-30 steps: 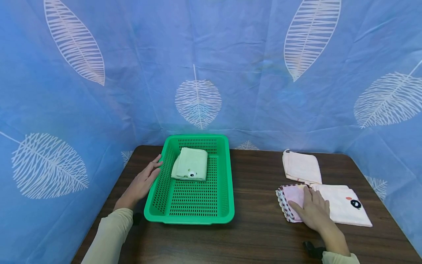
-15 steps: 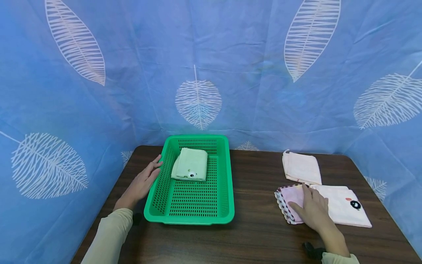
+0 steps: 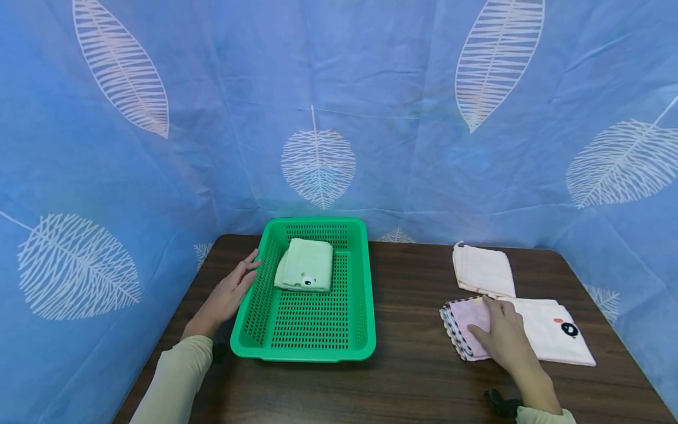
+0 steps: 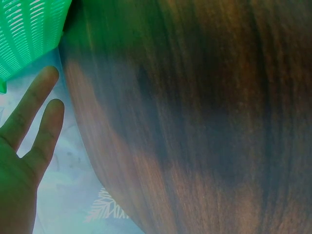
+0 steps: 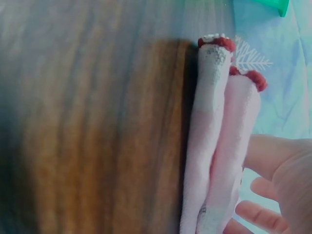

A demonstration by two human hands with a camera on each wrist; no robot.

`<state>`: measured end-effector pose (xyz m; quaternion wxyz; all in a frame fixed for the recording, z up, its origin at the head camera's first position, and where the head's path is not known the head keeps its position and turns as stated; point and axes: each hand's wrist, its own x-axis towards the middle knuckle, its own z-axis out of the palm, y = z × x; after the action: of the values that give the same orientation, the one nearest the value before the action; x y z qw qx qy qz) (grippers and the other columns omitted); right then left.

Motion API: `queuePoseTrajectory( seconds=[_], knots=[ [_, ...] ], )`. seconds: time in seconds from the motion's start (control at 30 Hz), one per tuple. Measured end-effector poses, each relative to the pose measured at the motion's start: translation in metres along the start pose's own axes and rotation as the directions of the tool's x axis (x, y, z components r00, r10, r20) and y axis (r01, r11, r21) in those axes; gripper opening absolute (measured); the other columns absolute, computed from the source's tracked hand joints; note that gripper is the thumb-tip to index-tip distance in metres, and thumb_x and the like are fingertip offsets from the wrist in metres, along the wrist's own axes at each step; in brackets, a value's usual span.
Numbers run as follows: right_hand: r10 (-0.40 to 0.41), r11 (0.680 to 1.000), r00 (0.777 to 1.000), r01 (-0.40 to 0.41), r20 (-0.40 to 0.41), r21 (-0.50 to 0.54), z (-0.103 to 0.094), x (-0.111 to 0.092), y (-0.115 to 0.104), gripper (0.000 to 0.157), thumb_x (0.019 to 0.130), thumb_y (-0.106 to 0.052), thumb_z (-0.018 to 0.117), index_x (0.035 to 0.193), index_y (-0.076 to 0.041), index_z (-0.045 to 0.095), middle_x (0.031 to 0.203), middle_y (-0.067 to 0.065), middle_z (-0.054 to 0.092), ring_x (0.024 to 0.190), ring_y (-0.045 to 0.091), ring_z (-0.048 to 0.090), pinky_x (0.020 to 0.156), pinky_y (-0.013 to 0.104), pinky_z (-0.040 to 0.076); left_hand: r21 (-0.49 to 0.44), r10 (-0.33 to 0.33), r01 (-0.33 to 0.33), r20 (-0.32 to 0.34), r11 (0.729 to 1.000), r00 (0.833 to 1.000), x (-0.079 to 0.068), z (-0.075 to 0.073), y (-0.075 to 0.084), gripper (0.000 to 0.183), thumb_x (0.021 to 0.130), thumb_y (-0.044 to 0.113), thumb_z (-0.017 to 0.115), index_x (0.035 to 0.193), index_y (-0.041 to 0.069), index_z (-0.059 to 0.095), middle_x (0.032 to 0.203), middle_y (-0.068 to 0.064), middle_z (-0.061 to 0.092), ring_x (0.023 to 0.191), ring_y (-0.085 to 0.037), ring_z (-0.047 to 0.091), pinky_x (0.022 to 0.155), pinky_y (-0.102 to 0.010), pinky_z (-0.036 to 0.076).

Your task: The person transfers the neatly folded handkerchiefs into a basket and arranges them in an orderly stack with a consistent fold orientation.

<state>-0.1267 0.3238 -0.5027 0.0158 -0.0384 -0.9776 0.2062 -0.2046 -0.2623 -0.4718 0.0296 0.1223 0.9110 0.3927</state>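
Note:
My left hand [image 3: 226, 299] lies along the left side of the green plastic basket [image 3: 303, 353], fingers extended with the tips at its rim. In the left wrist view two spread fingers [image 4: 44, 131] show below the basket wall. Inside the basket is a folded pale green towel [image 3: 309, 262] with an embroidered eye. On the right, my right hand [image 3: 511, 341] rests on a folded pink towel [image 3: 474, 318] with a checked, scalloped edge, its fingers slightly bent. The right wrist view shows that towel's thick folded layers [image 5: 214, 131], with thumb and fingers against its upper face.
Beside the pink towel lies a white towel [image 3: 556, 338] with a black embroidered eye. A pale pink folded towel [image 3: 484, 271] sits behind them. Everything stands on a dark wooden table [image 3: 410, 330], with a blue leaf-patterned cloth [image 3: 392, 147] hanging around the back and sides.
The right hand's fingers have bent and drawn in a little over the pink towel. The left hand, basket and other towels stay as they were.

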Motion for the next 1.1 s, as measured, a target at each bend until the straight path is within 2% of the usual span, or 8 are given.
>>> queuePoseTrajectory(
  seconds=[0.13,0.5,0.73,0.87,1.1],
  knots=[
    [0.03,1.0,1.0,-0.03,-0.001,0.005,-0.0008,0.0016,0.0007,0.084,0.087,-0.023,0.079,0.147,0.015,0.036,0.134,0.042,0.037,0.119,0.062,0.038,0.098,0.073,0.04,0.0,0.002,-0.002,0.0,1.0,1.0,-0.0002,0.0001,0.0001,0.049,0.111,0.052,0.03,0.152,0.027,0.038,0.172,0.015,0.015,0.157,-0.033,0.027,0.118,-0.068,0.029],
    [0.117,0.992,0.992,-0.114,0.053,-0.056,-0.0087,0.0069,0.0055,0.097,0.084,-0.039,0.082,0.145,0.019,0.034,0.13,0.048,0.043,0.118,0.064,0.043,0.1,0.071,0.041,0.01,-0.015,0.015,-0.002,1.0,1.0,-0.001,0.0006,-0.0008,0.053,0.11,0.054,0.029,0.156,0.028,0.035,0.172,0.016,0.014,0.158,-0.033,0.025,0.118,-0.068,0.029],
    [0.187,0.982,0.982,-0.187,0.01,-0.017,-0.0054,0.0061,0.0037,0.093,0.081,-0.031,0.085,0.145,0.016,0.038,0.134,0.045,0.045,0.119,0.062,0.042,0.1,0.069,0.04,0.013,-0.017,0.017,-0.006,1.0,1.0,-0.0013,0.0001,-0.0006,0.052,0.11,0.054,0.029,0.156,0.03,0.034,0.171,0.017,0.015,0.158,-0.033,0.025,0.118,-0.068,0.029],
    [0.193,0.981,0.981,-0.193,-0.024,-0.003,-0.0029,0.0049,0.0025,0.091,0.079,-0.03,0.087,0.143,0.015,0.041,0.13,0.044,0.048,0.114,0.06,0.045,0.095,0.069,0.039,0.015,-0.017,0.017,-0.003,1.0,1.0,-0.0012,-0.0002,-0.0012,0.052,0.11,0.053,0.029,0.157,0.03,0.034,0.171,0.017,0.015,0.157,-0.033,0.026,0.118,-0.069,0.029],
    [0.217,0.975,0.976,-0.218,-0.032,-0.031,-0.0042,0.0064,0.0031,0.096,0.08,-0.036,0.086,0.142,0.021,0.04,0.121,0.045,0.049,0.107,0.06,0.05,0.088,0.068,0.043,0.008,-0.007,0.007,0.001,1.0,1.0,-0.0005,-0.0006,-0.0021,0.052,0.11,0.053,0.029,0.156,0.029,0.034,0.172,0.016,0.014,0.157,-0.033,0.026,0.118,-0.069,0.029]
  ],
)
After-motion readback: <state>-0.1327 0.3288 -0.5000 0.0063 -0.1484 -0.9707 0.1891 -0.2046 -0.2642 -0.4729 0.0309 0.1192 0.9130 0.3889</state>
